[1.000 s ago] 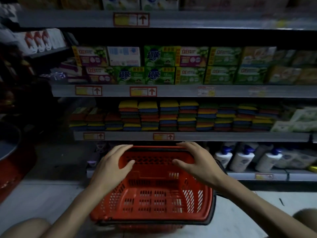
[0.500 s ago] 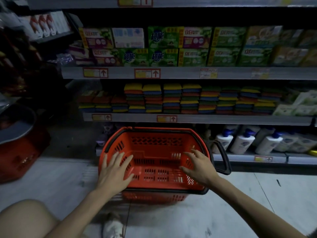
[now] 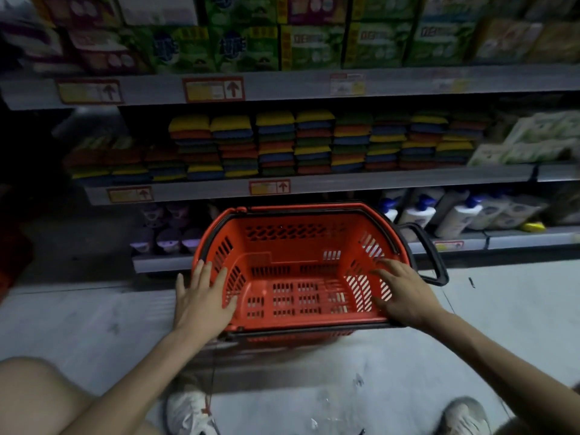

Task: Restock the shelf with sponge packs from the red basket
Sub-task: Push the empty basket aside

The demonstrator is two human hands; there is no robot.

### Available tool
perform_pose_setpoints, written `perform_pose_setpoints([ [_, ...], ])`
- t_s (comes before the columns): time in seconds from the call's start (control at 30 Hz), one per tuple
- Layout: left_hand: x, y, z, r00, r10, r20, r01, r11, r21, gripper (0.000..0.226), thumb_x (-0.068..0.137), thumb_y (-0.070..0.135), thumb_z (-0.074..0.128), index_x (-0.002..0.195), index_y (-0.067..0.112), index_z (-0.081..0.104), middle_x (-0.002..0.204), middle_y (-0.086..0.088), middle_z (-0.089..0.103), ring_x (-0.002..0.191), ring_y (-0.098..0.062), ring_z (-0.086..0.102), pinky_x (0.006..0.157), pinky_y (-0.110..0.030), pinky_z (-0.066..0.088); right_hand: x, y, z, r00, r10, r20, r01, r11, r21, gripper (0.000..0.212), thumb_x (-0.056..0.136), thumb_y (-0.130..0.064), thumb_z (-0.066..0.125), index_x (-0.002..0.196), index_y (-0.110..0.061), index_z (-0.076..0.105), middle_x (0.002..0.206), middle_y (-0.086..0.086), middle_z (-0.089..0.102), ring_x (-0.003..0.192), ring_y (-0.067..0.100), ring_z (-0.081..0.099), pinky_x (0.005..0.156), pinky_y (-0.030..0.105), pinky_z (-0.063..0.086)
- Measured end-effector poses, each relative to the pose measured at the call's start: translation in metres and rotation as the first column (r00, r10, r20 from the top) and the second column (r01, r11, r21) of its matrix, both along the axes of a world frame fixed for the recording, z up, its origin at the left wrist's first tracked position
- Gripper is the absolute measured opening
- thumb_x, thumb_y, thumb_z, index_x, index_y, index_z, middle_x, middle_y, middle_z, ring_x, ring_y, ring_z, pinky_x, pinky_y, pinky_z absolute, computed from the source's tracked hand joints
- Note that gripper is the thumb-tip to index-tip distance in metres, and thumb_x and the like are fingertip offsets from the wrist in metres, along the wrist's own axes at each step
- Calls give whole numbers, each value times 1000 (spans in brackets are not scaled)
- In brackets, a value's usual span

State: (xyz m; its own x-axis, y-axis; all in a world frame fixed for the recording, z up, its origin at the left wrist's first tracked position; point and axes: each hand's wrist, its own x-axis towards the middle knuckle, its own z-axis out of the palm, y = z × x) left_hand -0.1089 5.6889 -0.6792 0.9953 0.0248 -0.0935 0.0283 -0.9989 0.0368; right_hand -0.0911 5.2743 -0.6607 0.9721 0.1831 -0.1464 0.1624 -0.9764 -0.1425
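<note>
Dim supermarket aisle, pale grey tiled floor (image 3: 94,324) in front of a long run of grey metal shelving. Nearest the camera are the person's white sneakers (image 3: 188,409) and a bare knee (image 3: 31,397) at the lower left.

Both arms reach forward to a red slotted plastic basket (image 3: 301,233), which sits low, right in front of the bottom shelf. Its perforated bottom is in plain view, and its black loop handle (image 3: 430,252) hangs off the right side. The left hand (image 3: 201,296) lies flat on the basket's near-left corner, fingers straight and a bit spread, gripping nothing. The right hand (image 3: 405,293) is over the near-right corner, fingers splayed wide and holding nothing. Whether its palm actually touches the rim is hard to call.

Past the basket, the bottom shelf has white pump bottles with blue caps (image 3: 455,215) on the right and some blurry purple items (image 3: 169,227) on the left. One level up, the middle shelf (image 3: 376,180) has the sponge packs (image 3: 276,142) stacked in neat columns of yellow, orange, blue and green, shorter on the left. A yellow and red price tag (image 3: 269,187) sits on that shelf's edge. Higher up are green and purple boxes (image 3: 244,45), rather blurred.
</note>
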Motion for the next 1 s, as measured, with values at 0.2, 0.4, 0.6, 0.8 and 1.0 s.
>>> perform_pose_setpoints([
  [0.2,7,-68,0,993,-117,14,115,987,112,74,89,63,29,141,21,62,149,-19,53,147,-44,34,116,-76,7,-2,-61,6,1000,-31,6,31,999,-20,63,79,-41,78,138,-27,62,147,1,54,136,23,51,111,38,44],
  [0.4,21,-119,7,975,-222,10,215,951,221,77,91,67,35,146,18,55,153,-19,49,148,-42,32,117,-74,3,-2,-79,15,995,-98,7,98,993,-70,58,76,-28,81,131,-16,67,133,13,62,123,34,60,103,41,49],
  [0.6,40,-146,14,926,-377,5,368,908,199,73,87,59,44,141,14,61,147,-22,54,142,-42,42,118,-67,22,-2,-48,31,998,18,-57,-23,996,-87,63,82,-35,75,140,-16,59,147,19,53,139,39,47,115,45,38],
  [0.8,65,-171,19,906,-421,48,419,906,60,73,89,60,37,145,16,56,147,-19,53,138,-39,47,117,-59,33,-2,-25,51,992,20,-123,-39,987,-156,73,90,-53,62,152,-19,44,158,19,40,149,39,33,122,47,29],
  [1.0,94,-174,0,880,-474,26,475,878,-69,60,91,51,51,141,19,59,143,-10,57,132,-31,53,116,-50,37,14,-21,32,997,45,-70,-52,994,-100,67,94,-57,43,143,-13,54,142,15,57,134,36,53,109,48,46],
])
